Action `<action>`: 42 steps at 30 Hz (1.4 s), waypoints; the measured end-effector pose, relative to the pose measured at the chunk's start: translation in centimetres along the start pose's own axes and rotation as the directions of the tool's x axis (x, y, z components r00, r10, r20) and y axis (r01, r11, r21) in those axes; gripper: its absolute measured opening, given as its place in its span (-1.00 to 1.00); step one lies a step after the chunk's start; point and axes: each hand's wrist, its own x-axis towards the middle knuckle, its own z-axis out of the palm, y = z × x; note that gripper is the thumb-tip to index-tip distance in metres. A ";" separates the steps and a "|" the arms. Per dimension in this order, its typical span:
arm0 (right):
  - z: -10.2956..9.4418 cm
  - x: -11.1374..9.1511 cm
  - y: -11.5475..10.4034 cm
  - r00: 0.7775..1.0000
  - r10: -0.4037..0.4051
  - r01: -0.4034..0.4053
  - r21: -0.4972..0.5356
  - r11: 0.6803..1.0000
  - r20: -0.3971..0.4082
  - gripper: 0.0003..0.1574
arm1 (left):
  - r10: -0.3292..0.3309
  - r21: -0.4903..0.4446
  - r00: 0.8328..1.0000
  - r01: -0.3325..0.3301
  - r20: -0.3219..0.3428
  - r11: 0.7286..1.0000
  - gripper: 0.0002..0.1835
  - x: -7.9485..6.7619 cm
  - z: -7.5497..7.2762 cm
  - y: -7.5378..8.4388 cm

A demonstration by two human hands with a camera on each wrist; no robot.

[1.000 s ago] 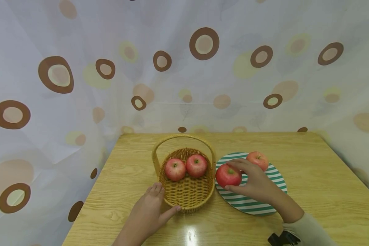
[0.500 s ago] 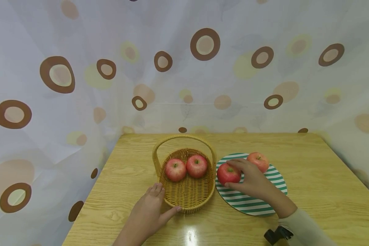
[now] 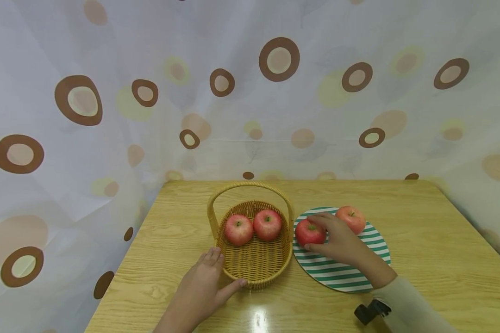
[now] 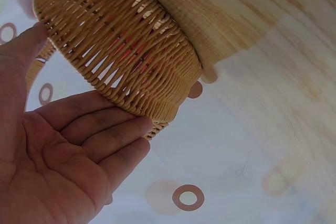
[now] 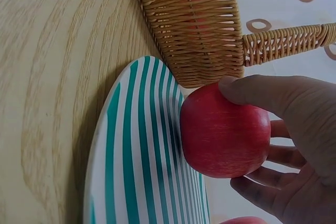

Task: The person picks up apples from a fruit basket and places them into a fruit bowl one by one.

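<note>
On the striped green-and-white plate, at its left side, a red apple is held between the thumb and fingers of my right hand. Its underside is close against the plate; contact is hard to tell. A paler apple lies at the plate's back right, partly behind the right hand. My left hand touches the near left side of the wicker basket, thumb at the front rim and fingers straight along the wall. Inside the basket sit two apples, a left one and a right one.
The basket's arched handle rises over its back part. Basket and plate stand side by side, nearly touching, on a wooden table. A patterned curtain hangs behind the table. A black device is strapped at the right sleeve.
My right hand has lowered slightly with the red apple towards the plate, and its wrist and sleeve have shifted left. The left hand and basket have stayed put.
</note>
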 end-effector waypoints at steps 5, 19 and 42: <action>0.2 0.3 0.2 1.000 0.006 -0.006 0.003 1.000 -0.010 -0.12 | 0.002 0.006 1.000 -0.002 -0.004 1.000 -0.02 0.0 0.0 0.0; 0.1 1.2 0.8 0.999 -0.007 0.007 -0.003 1.000 -0.034 -0.13 | 0.008 0.014 1.000 -0.008 -0.001 1.000 -0.05 0.2 -0.2 0.0; 0.4 1.7 1.7 0.997 -0.010 0.006 -0.051 0.999 -0.077 -0.17 | 0.024 0.012 1.000 -0.024 0.003 1.000 -0.03 0.1 0.0 0.1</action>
